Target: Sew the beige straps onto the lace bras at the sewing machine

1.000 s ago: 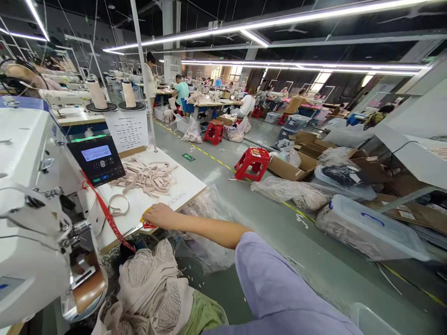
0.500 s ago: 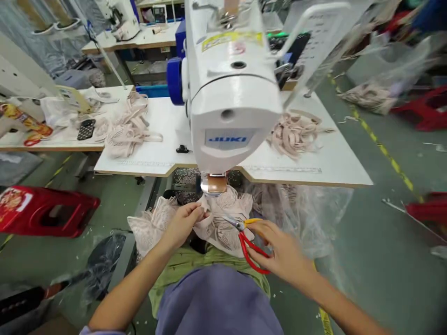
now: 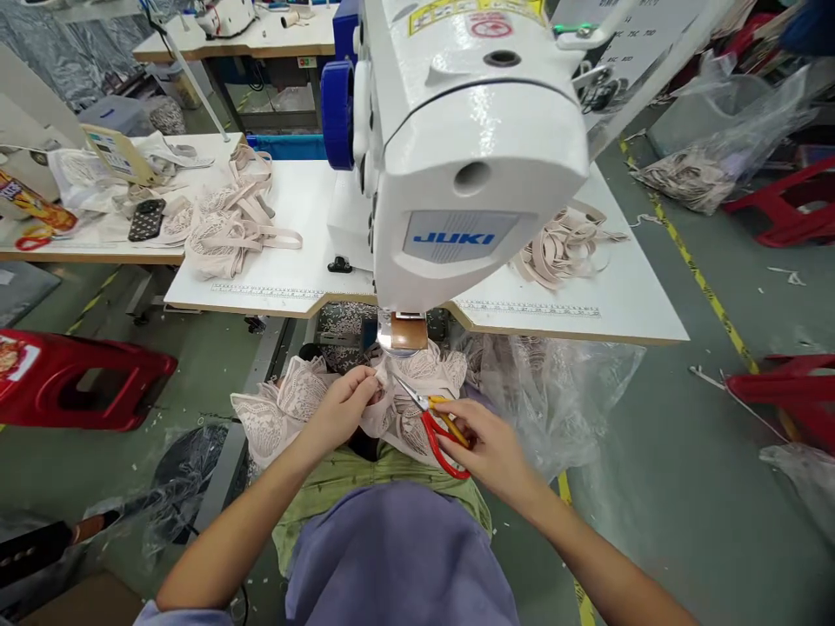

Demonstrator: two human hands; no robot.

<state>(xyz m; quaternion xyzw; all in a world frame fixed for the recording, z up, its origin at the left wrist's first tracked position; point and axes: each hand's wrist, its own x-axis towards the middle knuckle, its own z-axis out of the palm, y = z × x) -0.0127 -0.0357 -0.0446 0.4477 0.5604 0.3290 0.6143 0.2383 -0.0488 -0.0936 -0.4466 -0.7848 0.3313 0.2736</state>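
Note:
A beige lace bra (image 3: pixel 303 396) lies across my lap below the sewing machine's arm (image 3: pixel 410 335). My left hand (image 3: pixel 349 402) pinches an edge of it between thumb and fingers. In my right hand (image 3: pixel 486 439) are scissors (image 3: pixel 427 409) with one red and one yellow handle. Their blades point up and left, with the tips close to the fabric at my left fingertips. I cannot tell whether the tips touch the cloth.
The white JUKI sewing machine (image 3: pixel 479 174) stands over the table (image 3: pixel 300 200). Beige pieces (image 3: pixel 225 226) lie on its left, and beige straps (image 3: pixel 564 243) on its right. Clear plastic (image 3: pixel 561 409) hangs under the right edge. Red stools (image 3: pixel 84 378) stand on the floor.
My right hand has brought the scissors left, so the tips are nearer my left fingers. The blades now look closer together. My left hand keeps its pinch, and the camera view has shifted.

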